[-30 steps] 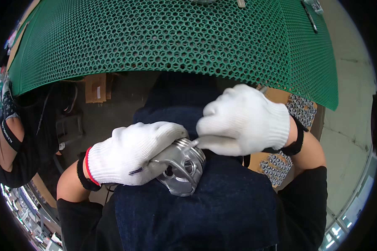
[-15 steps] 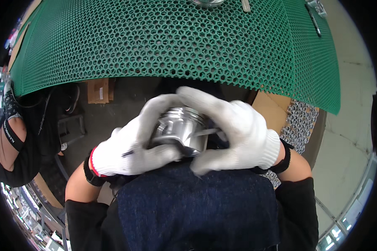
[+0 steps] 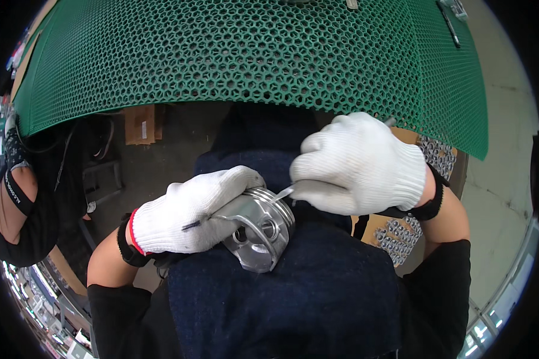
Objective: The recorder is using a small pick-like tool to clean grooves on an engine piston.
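Past the piston point(image 3: 257, 230) — green openwork mat point(image 3: 251, 54), pale floor point(image 3: 503, 143) alongside

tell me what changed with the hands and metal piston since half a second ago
The right hand has drawn up and right from around the metal piston, its thin tool now reaching to the ringed end. The piston has moved lower in view and turned. Unchanged: the left hand holds it.

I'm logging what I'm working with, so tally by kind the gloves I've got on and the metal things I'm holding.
White gloves: 2
Silver piston: 1
Slim metal tool: 1
Total: 4
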### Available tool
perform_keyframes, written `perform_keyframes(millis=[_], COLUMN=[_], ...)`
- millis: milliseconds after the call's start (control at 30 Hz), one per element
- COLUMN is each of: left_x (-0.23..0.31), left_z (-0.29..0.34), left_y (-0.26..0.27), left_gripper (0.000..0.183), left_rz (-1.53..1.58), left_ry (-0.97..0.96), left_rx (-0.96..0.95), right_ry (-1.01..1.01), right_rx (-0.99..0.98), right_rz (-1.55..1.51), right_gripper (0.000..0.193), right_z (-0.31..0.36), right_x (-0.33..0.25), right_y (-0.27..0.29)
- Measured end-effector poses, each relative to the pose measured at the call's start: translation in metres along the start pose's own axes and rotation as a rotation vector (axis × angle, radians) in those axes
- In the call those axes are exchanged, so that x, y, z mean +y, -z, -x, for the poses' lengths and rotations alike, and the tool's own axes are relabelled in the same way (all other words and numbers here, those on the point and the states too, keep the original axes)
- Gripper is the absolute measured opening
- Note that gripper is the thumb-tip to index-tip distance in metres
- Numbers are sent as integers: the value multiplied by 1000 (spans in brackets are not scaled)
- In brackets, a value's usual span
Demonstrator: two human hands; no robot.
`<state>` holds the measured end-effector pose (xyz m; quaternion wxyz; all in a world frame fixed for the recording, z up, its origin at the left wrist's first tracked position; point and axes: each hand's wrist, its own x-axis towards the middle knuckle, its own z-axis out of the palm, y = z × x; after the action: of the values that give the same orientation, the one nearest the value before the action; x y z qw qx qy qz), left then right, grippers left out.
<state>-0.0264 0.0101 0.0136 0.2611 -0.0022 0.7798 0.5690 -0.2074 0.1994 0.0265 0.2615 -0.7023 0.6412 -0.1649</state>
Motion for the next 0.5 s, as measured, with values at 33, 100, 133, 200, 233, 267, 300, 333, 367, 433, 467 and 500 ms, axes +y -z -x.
perform_keyframes(millis=[33, 100, 133, 200, 233, 267, 300, 333, 367, 433, 467, 500], left_x=[0, 3, 3, 4, 4, 2, 3, -2, -1, 3, 3, 0], left_z=[-1, -1, 0, 2, 4, 5, 7, 5, 6, 2, 3, 3], left_y=[2, 1, 2, 5, 4, 3, 2, 2, 2, 8, 9, 11], left_gripper=[50, 51, 51, 52, 52, 52, 51, 50, 50, 47, 48, 50], left_rz=[-50, -106, -100, -73, -72, -73, -81, -65, -77, -90, -76, -65], left_ry=[-44, -54, -70, -78, -76, -80, -91, -81, -88, -72, -43, -43], left_rx=[-20, -16, -14, -3, 4, 23, 39, 21, 28, -10, -41, -58], right_ry=[-4, -4, 1, 27, 60, 56, 46, 44, 43, 56, 56, 43], right_rx=[1, -82, -48, -25, -4, 40, 35, 27, 20, 33, 40, 57], right_rz=[-1, 6, -7, -29, -47, -61, -49, -76, -100, -170, -247, -285], right_gripper=[29, 29, 29, 29, 29, 30, 30, 29, 29, 28, 27, 24], right_z=[-4, -9, -7, 3, 10, 16, 23, 26, 29, 33, 33, 33], right_x=[-1, -2, -2, 0, -1, -1, -7, -8, -10, -9, -6, -8], right_y=[-1, -2, -6, -11, -14, -20, -22, -27, -32, -42, -46, -46])
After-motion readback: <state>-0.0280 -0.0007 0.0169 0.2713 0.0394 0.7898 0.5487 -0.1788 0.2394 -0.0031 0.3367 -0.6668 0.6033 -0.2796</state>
